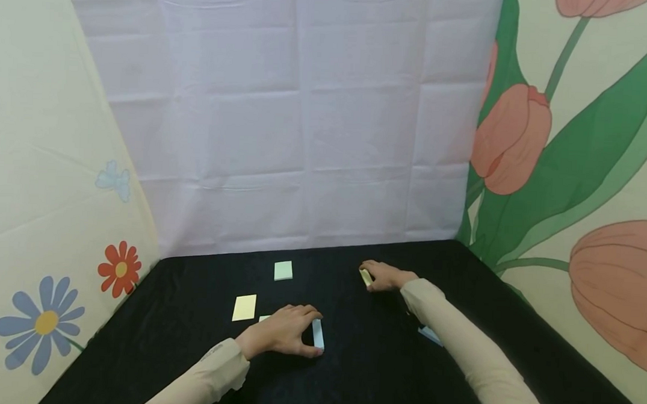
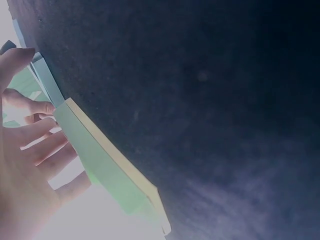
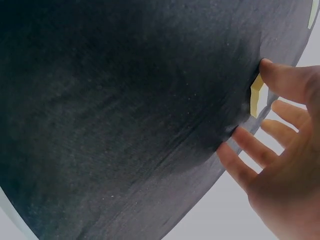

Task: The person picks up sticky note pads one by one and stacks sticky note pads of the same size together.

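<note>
My left hand (image 1: 287, 331) is over the black table, its thumb and fingers spanning a light blue pad of sticky notes (image 1: 318, 334) at opposite edges. In the left wrist view this blue pad (image 2: 48, 80) shows between thumb and fingers. A pale green pad (image 2: 100, 160) lies close by those fingers, mostly hidden behind the hand in the head view. Farther off to the right, my right hand (image 1: 388, 276) grips a small yellow pad (image 1: 366, 277) between thumb and fingers. The right wrist view shows the thumb at one end of that yellow pad (image 3: 256, 95), other fingers spread.
A pale yellow pad (image 1: 245, 307) lies left of my left hand, and a mint green pad (image 1: 284, 271) farther back. Under my right forearm another blue pad (image 1: 430, 335) is partly covered. A white cloth (image 1: 305, 135) hangs behind the black table (image 1: 348, 384); flowered cloths flank it.
</note>
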Action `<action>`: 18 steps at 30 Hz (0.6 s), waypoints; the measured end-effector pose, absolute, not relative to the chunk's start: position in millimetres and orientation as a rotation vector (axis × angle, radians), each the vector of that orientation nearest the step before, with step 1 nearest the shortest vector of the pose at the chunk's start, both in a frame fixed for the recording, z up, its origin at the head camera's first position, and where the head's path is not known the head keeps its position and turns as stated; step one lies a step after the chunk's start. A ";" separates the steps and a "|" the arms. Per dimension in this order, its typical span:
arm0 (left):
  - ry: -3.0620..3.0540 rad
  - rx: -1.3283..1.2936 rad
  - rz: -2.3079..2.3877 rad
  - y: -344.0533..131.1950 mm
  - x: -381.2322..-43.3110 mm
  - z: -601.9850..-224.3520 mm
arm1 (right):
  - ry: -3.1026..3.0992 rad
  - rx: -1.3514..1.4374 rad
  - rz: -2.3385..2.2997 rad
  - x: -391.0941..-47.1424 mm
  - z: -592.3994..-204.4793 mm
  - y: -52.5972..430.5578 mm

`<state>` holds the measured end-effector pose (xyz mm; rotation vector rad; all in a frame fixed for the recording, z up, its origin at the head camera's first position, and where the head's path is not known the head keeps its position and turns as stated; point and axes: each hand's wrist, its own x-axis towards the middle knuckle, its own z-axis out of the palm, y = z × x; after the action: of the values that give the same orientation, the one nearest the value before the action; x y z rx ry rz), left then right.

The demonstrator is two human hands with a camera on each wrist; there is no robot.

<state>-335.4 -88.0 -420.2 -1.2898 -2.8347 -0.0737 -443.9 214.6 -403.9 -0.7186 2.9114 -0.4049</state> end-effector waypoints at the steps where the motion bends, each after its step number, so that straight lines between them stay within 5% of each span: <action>1: -2.835 -1.292 -0.070 -88.3 -335.1 -420.0 | 2.911 -0.711 -0.405 -443.9 -403.6 214.3; 18: -2.841 -1.288 -0.071 -91.0 -337.9 -418.2 | 2.907 -0.630 -0.411 -444.4 -401.1 210.2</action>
<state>-337.9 -91.0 -418.2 -1.2877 -2.8406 -0.0711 -444.4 210.2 -401.1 -0.6302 2.9068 -0.4106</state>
